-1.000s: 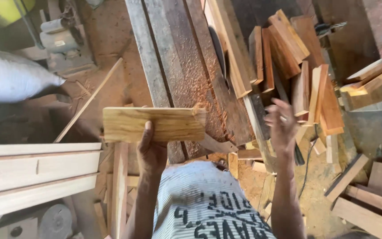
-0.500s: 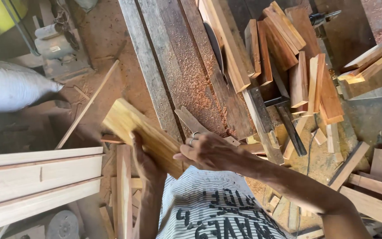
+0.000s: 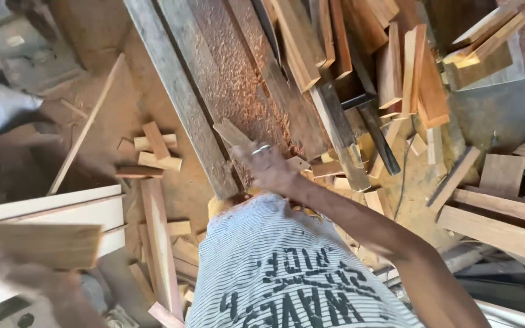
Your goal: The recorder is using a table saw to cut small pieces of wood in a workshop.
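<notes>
My left hand point(image 3: 28, 276) is low at the left edge, blurred, gripping a flat pale wooden board point(image 3: 37, 244) from below. The board lies level over the stacked white planks point(image 3: 62, 206). My right hand point(image 3: 268, 167), with a ring on one finger, reaches forward over my striped shirt. It rests palm down on the long sawdust-covered plank point(image 3: 238, 79). Its fingertips lie right by a small wood offcut point(image 3: 231, 132) on that plank, and nothing is in the hand.
Long grey planks point(image 3: 177, 91) run away from me in the middle. A heap of reddish offcuts point(image 3: 408, 73) lies at the upper right, short blocks point(image 3: 153, 152) on the dirt floor at left, and more boards point(image 3: 505, 225) at right. A dark tool point(image 3: 378, 133) lies among the scraps.
The board has swung from in front of me down to the lower left in my left hand. My right hand came off it and now rests on the sawdust plank.
</notes>
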